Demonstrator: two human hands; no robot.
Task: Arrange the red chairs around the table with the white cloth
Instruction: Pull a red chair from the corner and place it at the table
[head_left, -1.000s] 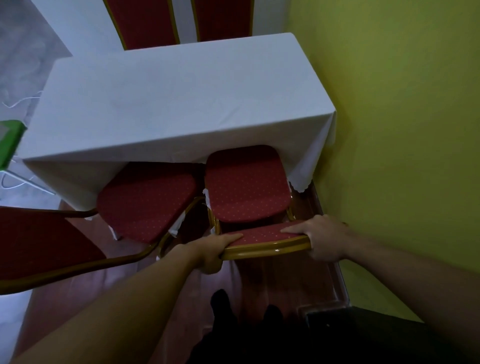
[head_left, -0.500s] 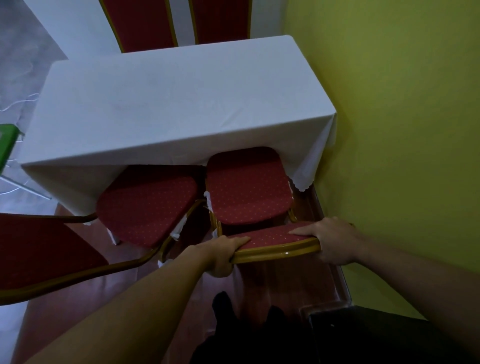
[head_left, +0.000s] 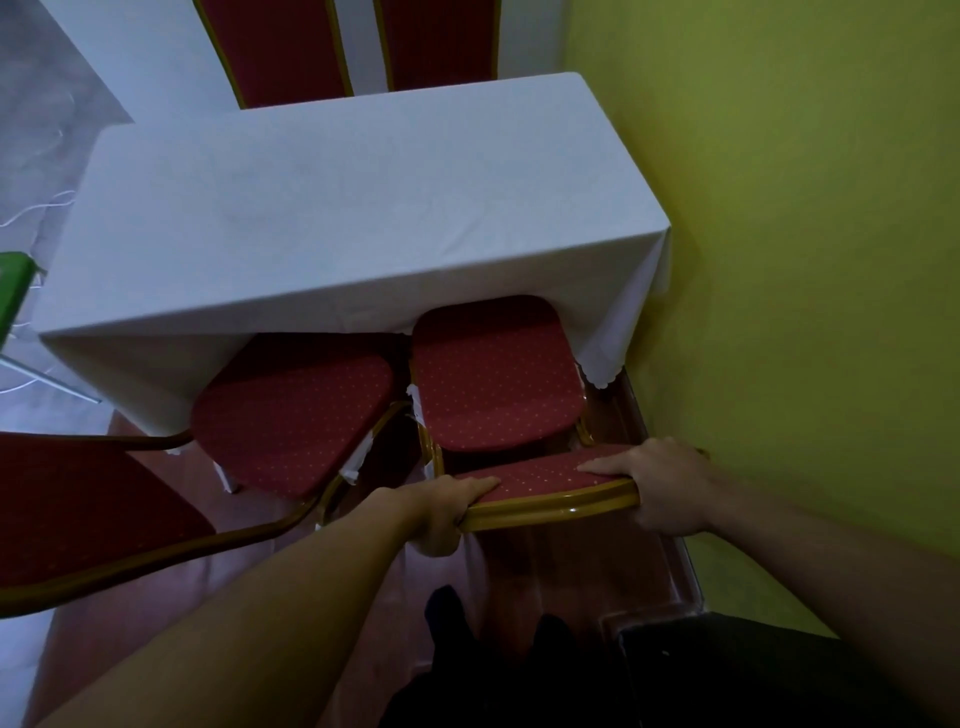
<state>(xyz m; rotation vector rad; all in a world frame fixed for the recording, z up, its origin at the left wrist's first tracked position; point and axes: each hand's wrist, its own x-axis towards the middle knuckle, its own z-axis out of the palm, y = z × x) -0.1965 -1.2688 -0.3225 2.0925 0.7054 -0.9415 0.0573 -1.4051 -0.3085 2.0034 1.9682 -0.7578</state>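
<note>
A table with a white cloth (head_left: 332, 208) stands against the yellow wall. A red chair with a gold frame (head_left: 493, 379) sits at its near side on the right, seat partly under the cloth. My left hand (head_left: 447, 512) grips the left end of its backrest top and my right hand (head_left: 660, 483) grips the right end. A second red chair (head_left: 291, 415) stands to its left, turned at an angle, its backrest (head_left: 78, 509) reaching to the left edge. Two more red chair backs (head_left: 280, 47) rise beyond the table's far side.
The yellow wall (head_left: 805, 260) runs close along the right. A dark box (head_left: 753, 670) sits on the floor at the bottom right. A green object (head_left: 13, 286) shows at the left edge. My dark feet (head_left: 498, 629) stand on the reddish floor behind the chair.
The held chair and both hands have shifted slightly towards the wall and table; the grip on the backrest is unchanged.
</note>
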